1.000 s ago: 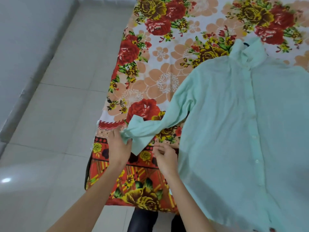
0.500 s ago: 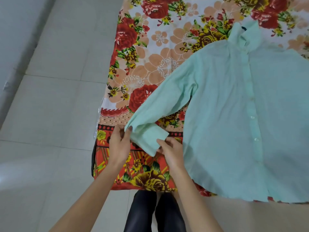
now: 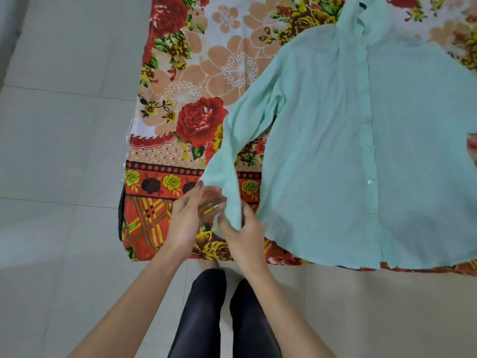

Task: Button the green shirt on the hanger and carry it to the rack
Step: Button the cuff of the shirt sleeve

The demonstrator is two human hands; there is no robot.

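1. The green shirt (image 3: 335,151) lies flat and front up on the right of a floral sheet (image 3: 180,73), with its collar (image 3: 356,14) at the far end and its hem at the near edge.
2. Small buttons (image 3: 370,182) run down its front strip.
3. Its left-side sleeve (image 3: 247,125) slants down toward the near edge.
4. The right hand (image 3: 245,236) pinches the sleeve's end, thumb on top of the cloth.
5. The left hand (image 3: 185,223) reaches to the same end with its fingers blurred, so I can't tell whether it grips.
6. Black-clad legs (image 3: 204,319) stand on the pale tiled floor (image 3: 64,151).
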